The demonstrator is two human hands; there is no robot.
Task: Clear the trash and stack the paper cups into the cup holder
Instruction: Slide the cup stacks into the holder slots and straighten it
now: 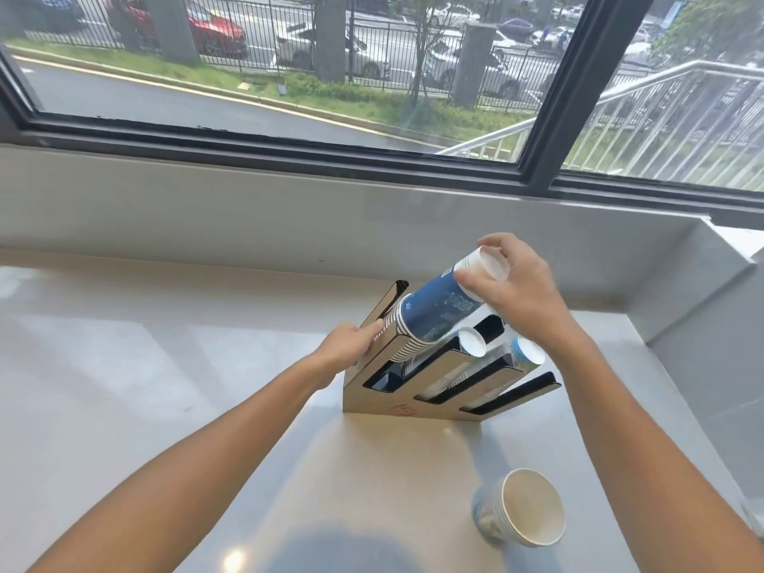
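Observation:
A slanted wooden cup holder (413, 407) with several black slots stands on the white counter. My right hand (516, 291) grips the base end of a stack of dark blue paper cups (434, 310), whose rim end rests in the leftmost slot. My left hand (351, 345) presses against the holder's left side. Two other slots hold stacks: a white-bottomed stack (471, 343) and a light blue stack (527, 353). A short nested stack of pale cups (521, 508) stands upright at the near right.
The white counter (144, 366) runs to a raised ledge at the back and a white wall on the right (703, 324). A dark-framed window (550, 97) sits above the ledge.

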